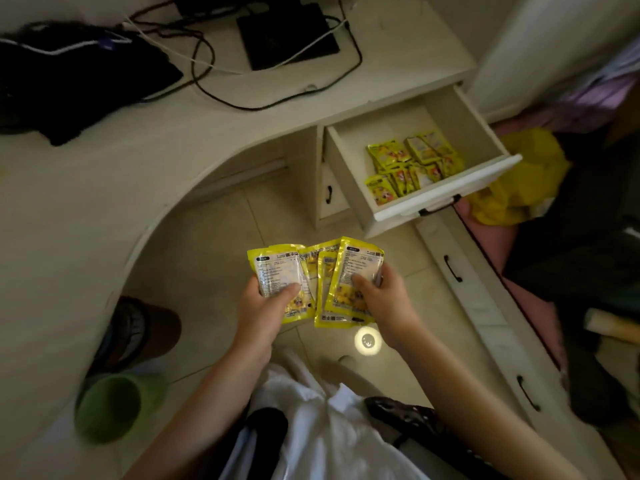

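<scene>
print on the yellow foil snack packets (pixel 280 271) is too small to read; the fingers of the left hand (pixel 258 308) and right hand (pixel 384 299) hide behind them.

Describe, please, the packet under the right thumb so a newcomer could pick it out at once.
Start at the open drawer of the desk; below it, the left hand and right hand hold a fan of yellow packets. It is the rightmost packet, pinched by the right hand. Unlike the middle packets, it lies on top with its pale printed panel showing.
</scene>
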### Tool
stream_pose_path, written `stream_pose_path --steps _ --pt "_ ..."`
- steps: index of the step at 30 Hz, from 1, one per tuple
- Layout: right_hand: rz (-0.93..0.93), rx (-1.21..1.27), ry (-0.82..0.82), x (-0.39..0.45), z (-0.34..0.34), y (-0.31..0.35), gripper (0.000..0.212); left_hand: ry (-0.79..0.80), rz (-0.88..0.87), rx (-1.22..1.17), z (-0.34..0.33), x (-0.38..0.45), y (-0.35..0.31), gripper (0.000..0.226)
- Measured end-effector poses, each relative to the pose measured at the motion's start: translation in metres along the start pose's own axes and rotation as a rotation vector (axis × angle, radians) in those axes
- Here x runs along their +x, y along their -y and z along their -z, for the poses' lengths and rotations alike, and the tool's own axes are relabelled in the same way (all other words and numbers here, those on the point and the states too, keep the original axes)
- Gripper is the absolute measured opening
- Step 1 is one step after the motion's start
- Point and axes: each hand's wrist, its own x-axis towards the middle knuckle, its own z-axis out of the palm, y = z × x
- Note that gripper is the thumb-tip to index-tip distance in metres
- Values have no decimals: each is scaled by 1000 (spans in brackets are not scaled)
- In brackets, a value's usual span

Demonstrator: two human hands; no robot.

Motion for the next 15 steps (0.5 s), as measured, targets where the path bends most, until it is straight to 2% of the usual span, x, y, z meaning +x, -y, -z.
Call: stream_pose_path --steps 7,15 --pt "-84 140 -138 10 90 -10 24 106 -19 81 -95 -15 -8 24" --pt "-87 216 -237 54 148 9 25 224 -48 135 -172 10 -36 25"
